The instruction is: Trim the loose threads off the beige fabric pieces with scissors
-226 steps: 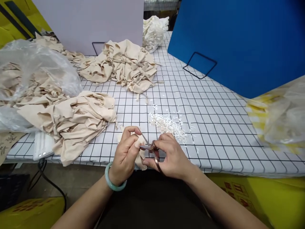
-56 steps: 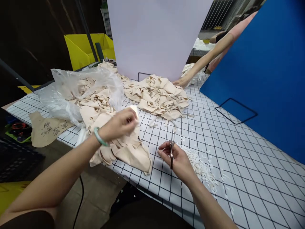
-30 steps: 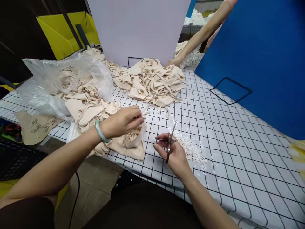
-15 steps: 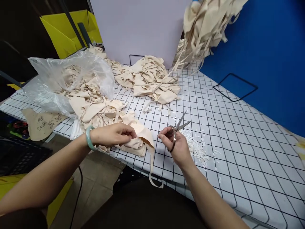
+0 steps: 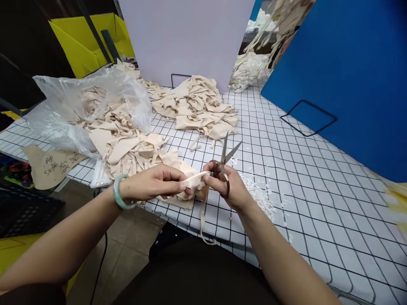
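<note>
Hands meet at the near edge of the gridded table (image 5: 302,169). Left hand (image 5: 152,183), green bangle (image 5: 118,192) at the wrist, fingers closed on a beige fabric piece (image 5: 187,186); thumb and forefinger pinch its pale strap end. Right hand (image 5: 224,186) pinches the same strap from the other side with its fingertips while its other fingers sit through the loops of the scissors (image 5: 225,159). Scissor blades point up and away, spread in a narrow V, clear of the cloth. A loose strap (image 5: 203,224) from the piece hangs down past the table edge toward the lap.

Just left of the hands, a heap of beige pieces (image 5: 127,144) spills from a clear plastic bag (image 5: 76,110). A second beige pile (image 5: 197,103) lies farther back, near a pale upright board (image 5: 187,38). White clippings (image 5: 259,197) scatter just right of the right hand. Blue board (image 5: 343,72) stands on the right. Brown paper with handwriting (image 5: 51,165) lies at the left edge; the writing is too small to read. Behind the boards, what seems another white bundle (image 5: 248,70).
</note>
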Available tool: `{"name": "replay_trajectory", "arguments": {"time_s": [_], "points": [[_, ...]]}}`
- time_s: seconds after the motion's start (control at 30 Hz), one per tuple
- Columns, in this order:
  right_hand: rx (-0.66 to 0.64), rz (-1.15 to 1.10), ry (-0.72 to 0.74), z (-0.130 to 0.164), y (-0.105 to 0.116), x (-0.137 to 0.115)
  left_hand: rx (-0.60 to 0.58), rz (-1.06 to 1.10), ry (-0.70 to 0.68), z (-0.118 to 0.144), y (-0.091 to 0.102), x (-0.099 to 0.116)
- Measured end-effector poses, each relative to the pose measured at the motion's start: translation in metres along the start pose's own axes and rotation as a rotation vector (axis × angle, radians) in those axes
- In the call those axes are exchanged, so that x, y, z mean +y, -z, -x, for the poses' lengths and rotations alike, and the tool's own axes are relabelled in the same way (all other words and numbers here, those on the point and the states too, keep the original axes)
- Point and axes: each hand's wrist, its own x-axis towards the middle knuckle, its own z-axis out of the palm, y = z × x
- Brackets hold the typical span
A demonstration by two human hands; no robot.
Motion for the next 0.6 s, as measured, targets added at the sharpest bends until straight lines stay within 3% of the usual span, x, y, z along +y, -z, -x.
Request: {"name": "replay_trajectory", "arguments": {"time_s": [0.1,0.23,0.33,0.43,0.6], "points": [[-0.001,-0.097,-0.018,-0.001,0.001,0.006,0.025,0.029,-0.084,0.0,-0.018,0.006],[-0.068,-0.205,-0.069,0.003,-0.018,0.021,0.263,-0.083,-0.437,-0.007,-0.048,0.013],[-0.094,-0.223,-0.043,0.012,-0.033,0.031,0.347,0.105,-0.521,-0.024,-0.068,0.004],[0.002,-0.051,-0.083,0.028,-0.028,0.033,0.422,0.349,-0.481,-0.043,-0.084,-0.014],[0.211,0.539,-0.037,0.069,0.013,0.017,0.585,0.232,-0.449,-0.061,-0.103,-0.03]]}}
